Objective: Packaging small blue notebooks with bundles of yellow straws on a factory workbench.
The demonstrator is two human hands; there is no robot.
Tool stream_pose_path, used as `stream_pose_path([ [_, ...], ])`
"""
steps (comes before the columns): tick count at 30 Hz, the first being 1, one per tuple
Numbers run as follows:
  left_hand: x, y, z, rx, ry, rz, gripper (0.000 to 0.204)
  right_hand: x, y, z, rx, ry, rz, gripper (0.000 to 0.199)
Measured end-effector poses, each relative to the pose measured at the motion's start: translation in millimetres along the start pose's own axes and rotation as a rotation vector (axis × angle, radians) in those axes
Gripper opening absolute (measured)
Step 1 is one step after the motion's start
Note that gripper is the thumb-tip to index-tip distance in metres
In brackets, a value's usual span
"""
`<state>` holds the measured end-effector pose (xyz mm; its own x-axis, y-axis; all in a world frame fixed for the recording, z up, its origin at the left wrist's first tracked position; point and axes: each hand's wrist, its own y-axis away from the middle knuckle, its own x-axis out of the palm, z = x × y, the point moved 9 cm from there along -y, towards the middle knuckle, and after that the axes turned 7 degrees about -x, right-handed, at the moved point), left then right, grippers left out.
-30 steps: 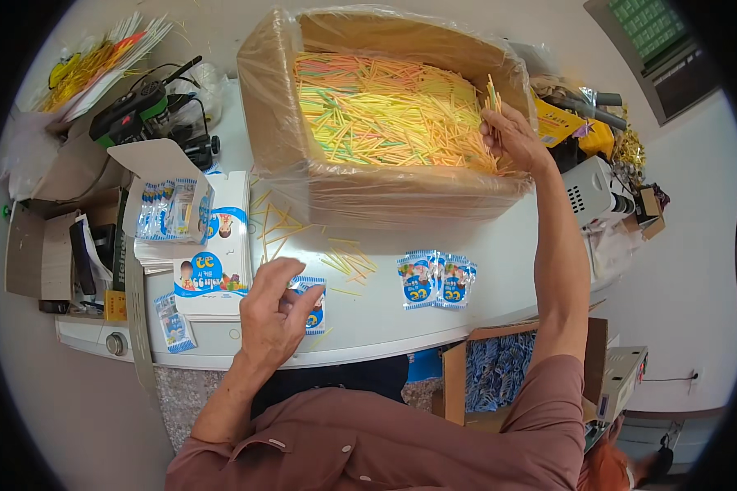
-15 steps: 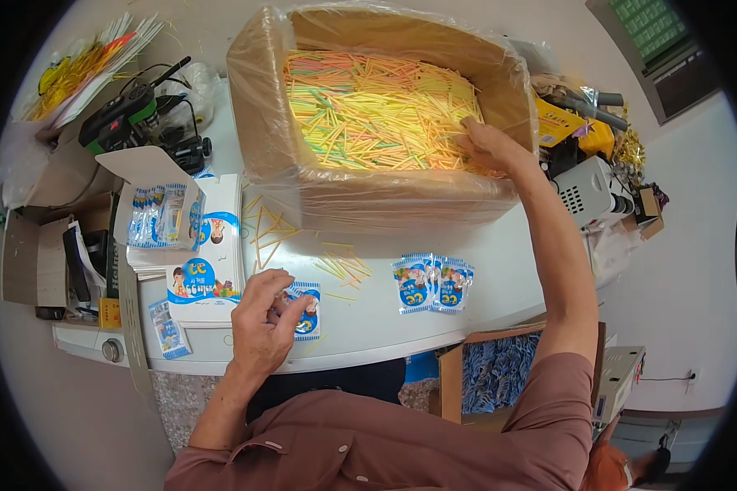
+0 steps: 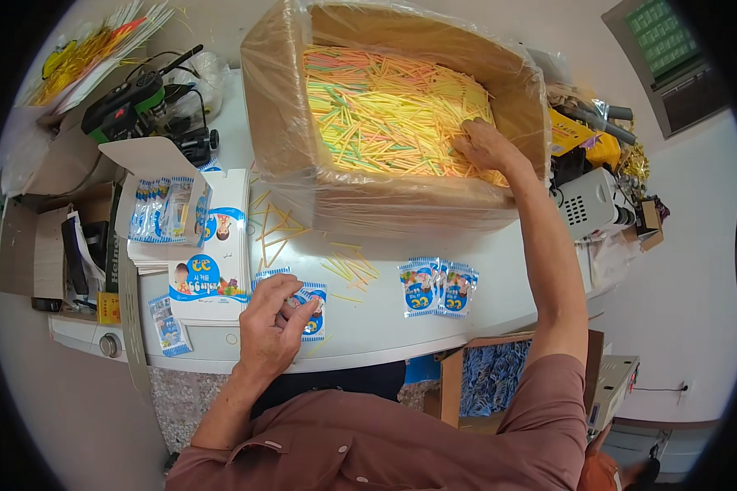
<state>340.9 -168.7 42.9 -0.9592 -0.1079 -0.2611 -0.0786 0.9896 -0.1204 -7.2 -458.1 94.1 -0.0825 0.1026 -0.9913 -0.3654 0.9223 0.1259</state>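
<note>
While the right hand (image 3: 485, 147) is reaching into a large carton (image 3: 418, 200), the left hand (image 3: 269, 327) is curving over a packet (image 3: 314, 321)

As far as can be seen, the right hand is pointing its bent fingers down among coloured sticks (image 3: 385, 114); whether it is gripping any cannot be told. The sticks are spreading mainly to its left. The left hand is showing a half-curled form, with a gap between thumb and fingertips. The blue-and-white packet is lying beneath its thumb side; whether it is being held cannot be confirmed.

Obstructions: the carton's near wall, draped in clear plastic (image 3: 287, 192), is standing between the right hand and the white table (image 3: 377, 335). The carton's right wall is rising near the same hand. Just beyond the left hand, to its right, loose sticks (image 3: 350, 266) are lying scattered. Near its left side, a stack of printed cards (image 3: 236, 262) is standing, with an open white box (image 3: 151, 155) of packets farther off. A single packet (image 3: 169, 326) is lying left of that hand. Well to its right, a packet group (image 3: 438, 288) is overlapping.

Edges and room: the table's front edge is curving close below the left hand. Bare surface is extending between that hand and the packet group, and onward to the right forearm (image 3: 549, 270). Under that forearm, a lower box (image 3: 451, 389) is standing against the table's edge.
</note>
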Motion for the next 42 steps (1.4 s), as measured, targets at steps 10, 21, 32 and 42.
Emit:
stream_pose_path([
  [10,0.2,8.0,5.4,-0.029,0.002,0.017,0.029,0.2,-2.0,11.1,-0.007,0.222,-0.056,0.04],
  [21,-1.6,9.2,6.1,-0.045,0.01,0.023,0.027,9.4,-4.9,-1.8,-0.031,0.261,-0.062,0.029],
  [32,-16.3,7.3,2.7,-0.046,0.028,-0.028,0.029,-68.1,34.0,-8.0,0.01,-0.246,-0.523,0.029],
  [42,-8.7,-20.7,-42.5,0.055,0.136,-0.021,0.031,-66.7,58.9,-4.5,0.044,-1.815,-0.685,0.018],
])
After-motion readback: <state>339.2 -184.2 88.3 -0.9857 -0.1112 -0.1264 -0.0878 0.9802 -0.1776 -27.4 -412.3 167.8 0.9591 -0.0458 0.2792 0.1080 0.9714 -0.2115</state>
